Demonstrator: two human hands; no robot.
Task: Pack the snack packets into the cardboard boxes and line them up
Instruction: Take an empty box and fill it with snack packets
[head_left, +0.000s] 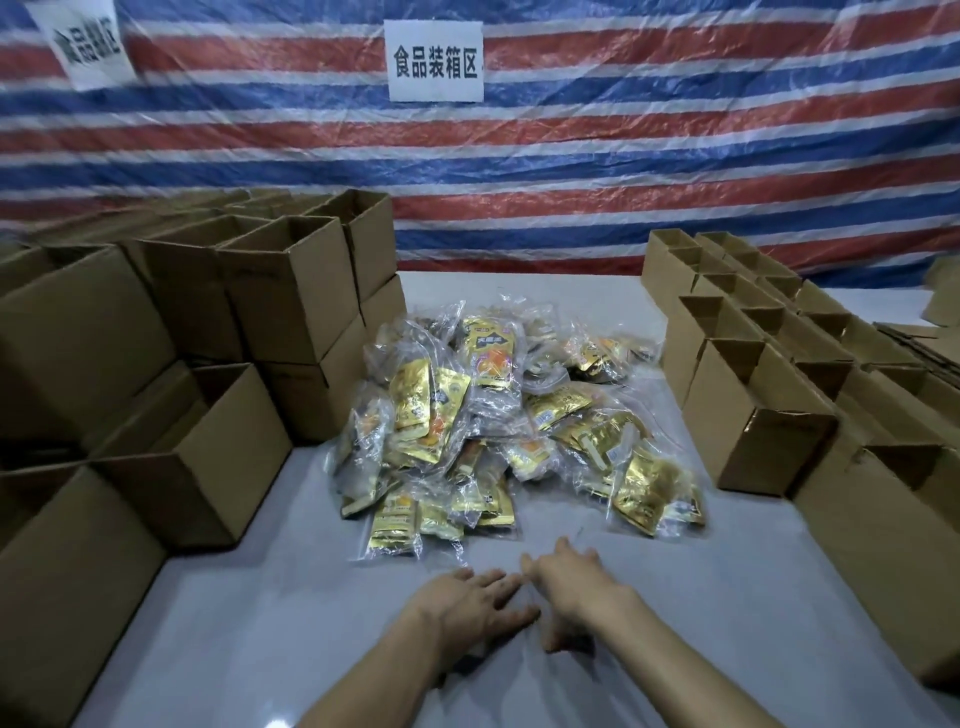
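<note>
A heap of snack packets (498, 415) lies mid-frame on the bench (249, 634), just beyond my hands. My left hand (467, 597) and right hand (569, 577) lie side by side at lower centre, fingers spread, holding nothing. Open cardboard boxes (291, 291) flank the heap left and right.

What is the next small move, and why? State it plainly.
Probably reach the right hand forward and pick a packet from the near edge of the snack packet pile. Both it and the left hand hold nothing, fingers spread just short of the pile, and the cardboard boxes alongside stand open.
</note>
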